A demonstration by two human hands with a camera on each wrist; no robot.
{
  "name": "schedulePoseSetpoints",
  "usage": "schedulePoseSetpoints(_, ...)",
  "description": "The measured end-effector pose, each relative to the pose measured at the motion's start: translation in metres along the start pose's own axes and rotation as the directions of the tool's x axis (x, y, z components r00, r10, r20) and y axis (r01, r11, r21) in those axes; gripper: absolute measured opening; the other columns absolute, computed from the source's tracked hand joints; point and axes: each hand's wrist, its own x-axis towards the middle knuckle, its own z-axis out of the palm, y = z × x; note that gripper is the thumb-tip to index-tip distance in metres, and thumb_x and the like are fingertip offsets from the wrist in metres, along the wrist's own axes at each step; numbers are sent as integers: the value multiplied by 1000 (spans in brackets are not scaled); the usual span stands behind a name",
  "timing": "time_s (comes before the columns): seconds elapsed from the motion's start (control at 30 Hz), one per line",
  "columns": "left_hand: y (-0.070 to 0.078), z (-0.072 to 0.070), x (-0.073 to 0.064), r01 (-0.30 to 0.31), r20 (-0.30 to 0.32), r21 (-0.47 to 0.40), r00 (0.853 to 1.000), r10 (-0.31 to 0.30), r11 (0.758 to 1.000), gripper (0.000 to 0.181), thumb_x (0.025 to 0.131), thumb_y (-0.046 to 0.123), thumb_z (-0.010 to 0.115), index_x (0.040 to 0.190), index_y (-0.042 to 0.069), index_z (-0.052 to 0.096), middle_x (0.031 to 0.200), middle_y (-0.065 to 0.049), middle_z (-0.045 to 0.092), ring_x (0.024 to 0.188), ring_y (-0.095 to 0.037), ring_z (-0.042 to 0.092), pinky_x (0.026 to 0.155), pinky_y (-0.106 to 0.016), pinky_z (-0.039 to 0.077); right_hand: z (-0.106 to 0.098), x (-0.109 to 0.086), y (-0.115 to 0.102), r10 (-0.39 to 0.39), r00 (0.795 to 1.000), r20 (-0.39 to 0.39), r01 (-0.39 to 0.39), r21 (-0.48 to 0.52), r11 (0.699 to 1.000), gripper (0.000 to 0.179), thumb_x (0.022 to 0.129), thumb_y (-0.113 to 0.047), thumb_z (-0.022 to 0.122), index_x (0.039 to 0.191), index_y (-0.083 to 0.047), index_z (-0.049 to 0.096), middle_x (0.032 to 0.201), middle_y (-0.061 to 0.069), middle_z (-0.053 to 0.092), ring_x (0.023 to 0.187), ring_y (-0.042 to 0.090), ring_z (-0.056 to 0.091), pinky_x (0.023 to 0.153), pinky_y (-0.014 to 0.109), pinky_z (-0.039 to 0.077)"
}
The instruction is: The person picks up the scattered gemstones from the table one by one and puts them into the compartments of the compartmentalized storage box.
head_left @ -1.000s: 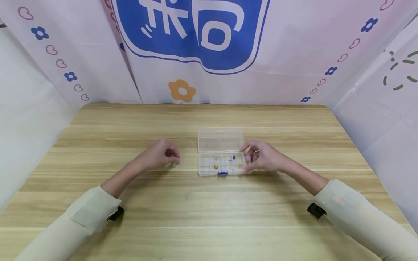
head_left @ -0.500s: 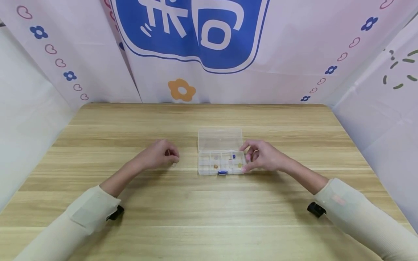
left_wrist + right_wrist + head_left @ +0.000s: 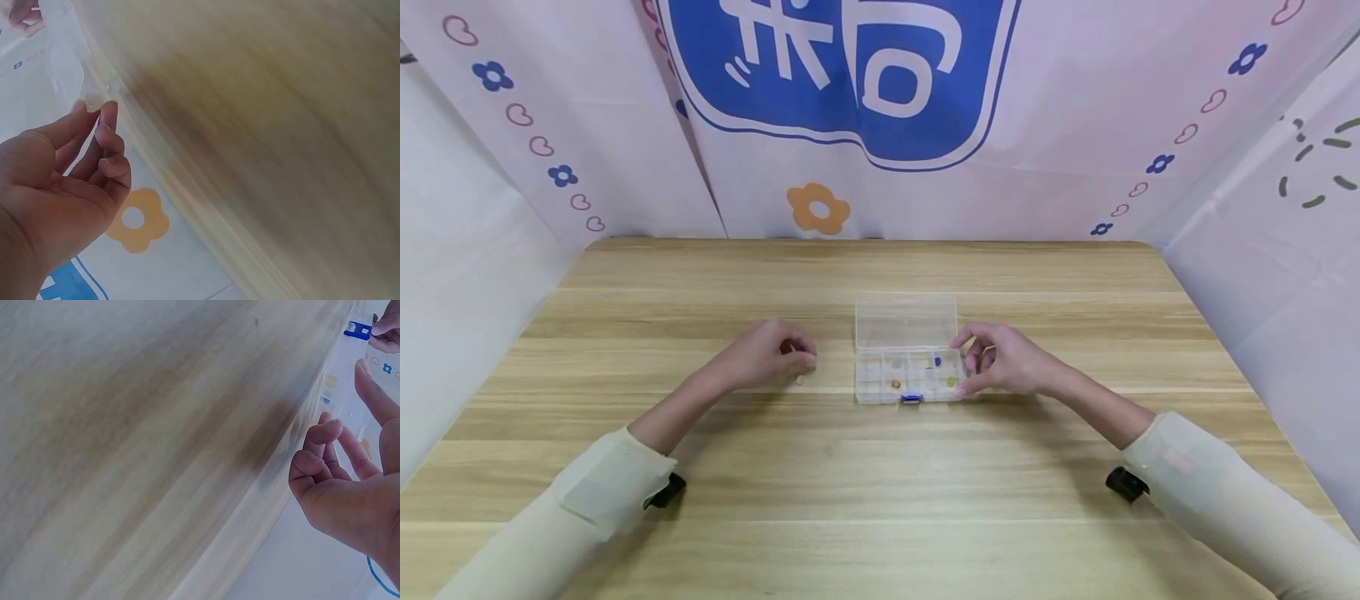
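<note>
My left hand [image 3: 767, 354] is left of the box, just over the tabletop. In the left wrist view its thumb and forefinger pinch a small translucent bead [image 3: 94, 102]. A second pale bead [image 3: 801, 380] lies on the table close below those fingers. To the right stands a clear plastic compartment box [image 3: 880, 402], its transparent lid [image 3: 906, 323] folded back. My right hand [image 3: 1003, 358] grips the box's right end, thumb at the front corner and forefinger at the back. Inside lie a blue bead [image 3: 937, 362], an orange bead [image 3: 896, 384] and a yellow bead [image 3: 951, 382].
A blue latch [image 3: 912, 398] marks the box's front edge. The wooden table [image 3: 880, 492] runs back to a printed cloth [image 3: 1045, 183] that hangs behind it. Black wrist cameras [image 3: 1126, 483] sit under both sleeves.
My left hand's fingertips have shifted slightly right, away from the pale bead on the table. The right hand and the box have stayed in place.
</note>
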Motion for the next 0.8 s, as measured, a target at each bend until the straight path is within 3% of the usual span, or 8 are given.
schedulePoseSetpoints(0.47, 1, -1, 3, -22, -7, -34, 1000, 22, 999, 10, 98, 5, 70, 102, -2, 77, 91, -8, 75, 81, -21, 64, 71, -27, 52, 0, 0, 1, -8, 1000, 7, 8, 12, 1000, 58, 76, -1, 91, 124, 7, 59, 85, 10, 62, 69, 19, 56, 63, 24, 50)
schedulePoseSetpoints(0.8, 6, 0, 5, -80, -17, -49, 997, 79, 996, 16, 100, 2, 67, 111, -5, 76, 100, -12, 76, 83, -19, 64, 71, -26, 52, 0, 0, 1, -8, 1000, 6, 7, 11, 1000, 58, 76, -1, 91, 124, 7, 59, 86, 10, 62, 70, 20, 57, 63, 24, 50)
